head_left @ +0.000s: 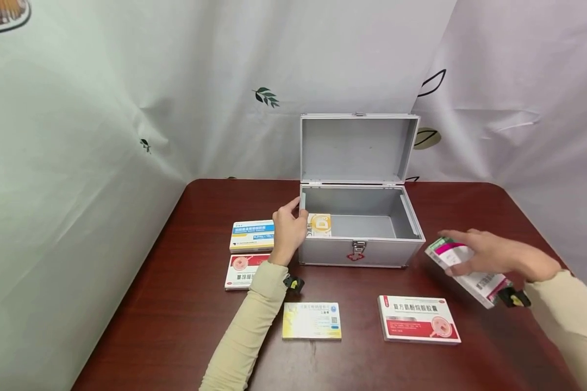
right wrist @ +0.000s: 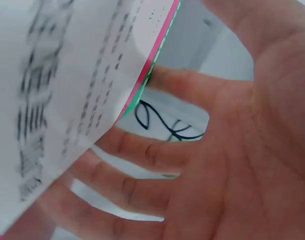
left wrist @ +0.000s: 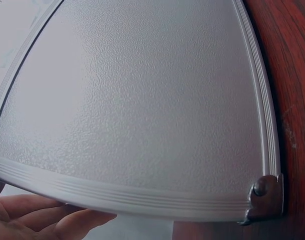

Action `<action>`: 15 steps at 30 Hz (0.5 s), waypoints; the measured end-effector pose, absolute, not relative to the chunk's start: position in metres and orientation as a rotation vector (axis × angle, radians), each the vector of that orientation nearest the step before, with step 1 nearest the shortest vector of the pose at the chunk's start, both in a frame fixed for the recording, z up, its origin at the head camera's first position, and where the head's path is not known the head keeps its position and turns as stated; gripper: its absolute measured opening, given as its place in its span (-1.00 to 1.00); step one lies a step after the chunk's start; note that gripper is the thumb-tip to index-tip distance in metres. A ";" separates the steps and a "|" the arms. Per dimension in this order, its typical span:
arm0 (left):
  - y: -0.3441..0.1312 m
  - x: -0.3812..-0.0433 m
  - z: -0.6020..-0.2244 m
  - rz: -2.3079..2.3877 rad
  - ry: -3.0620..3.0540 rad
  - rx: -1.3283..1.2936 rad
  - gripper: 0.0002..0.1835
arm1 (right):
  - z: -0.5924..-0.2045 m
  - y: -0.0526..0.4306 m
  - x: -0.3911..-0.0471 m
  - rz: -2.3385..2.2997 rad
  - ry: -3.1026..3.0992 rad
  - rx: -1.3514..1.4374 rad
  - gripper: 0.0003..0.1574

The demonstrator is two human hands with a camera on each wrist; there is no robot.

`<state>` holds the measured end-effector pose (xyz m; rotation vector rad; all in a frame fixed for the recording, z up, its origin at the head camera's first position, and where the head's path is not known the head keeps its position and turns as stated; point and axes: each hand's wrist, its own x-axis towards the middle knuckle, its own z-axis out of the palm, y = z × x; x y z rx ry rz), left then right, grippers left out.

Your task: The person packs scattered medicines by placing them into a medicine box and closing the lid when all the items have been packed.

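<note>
My left hand (head_left: 289, 231) holds the left rim of a silver metal case (head_left: 354, 252), whose lid is raised; the left wrist view shows its textured side (left wrist: 157, 100) and fingers (left wrist: 37, 215) past its edge. Just inside, beside that hand, stands a yellow-and-white box (head_left: 320, 224) marked D. To the right of the case, my right hand (head_left: 496, 253) grips a white medicine box (head_left: 481, 279) with pink and green edging, tilted, thumb on its near side. In the right wrist view, fingers (right wrist: 132, 175) reach behind this box (right wrist: 87, 70).
A blue-and-white medicine box (head_left: 251, 235) and a red-and-white one (head_left: 242, 271) lie left of the case. In front are a yellow-and-white box (head_left: 311, 321) and another red-and-white box (head_left: 419, 320). The dark red table (head_left: 176, 304) meets a white curtain (head_left: 215, 70) behind.
</note>
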<state>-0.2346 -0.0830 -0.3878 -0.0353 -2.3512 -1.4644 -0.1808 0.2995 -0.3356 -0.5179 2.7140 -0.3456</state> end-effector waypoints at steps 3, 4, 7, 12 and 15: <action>-0.083 -0.235 -0.388 -1.471 -2.346 -0.030 -0.60 | -0.319 0.300 -0.191 -0.279 2.718 -0.484 0.18; -0.083 -0.235 -0.388 -1.474 -2.344 -0.031 -0.60 | -0.314 0.299 -0.194 -0.265 2.713 -0.454 0.20; -0.083 -0.236 -0.387 -1.476 -2.333 -0.040 -0.60 | -0.299 0.296 -0.203 -0.240 2.735 -0.385 0.25; -0.082 -0.235 -0.387 -1.493 -2.353 -0.031 -0.60 | -0.274 0.280 -0.215 -0.280 2.804 -0.313 0.23; -0.082 -0.234 -0.388 -1.504 -2.354 -0.020 -0.60 | -0.259 0.263 -0.224 -0.401 2.756 -0.265 0.25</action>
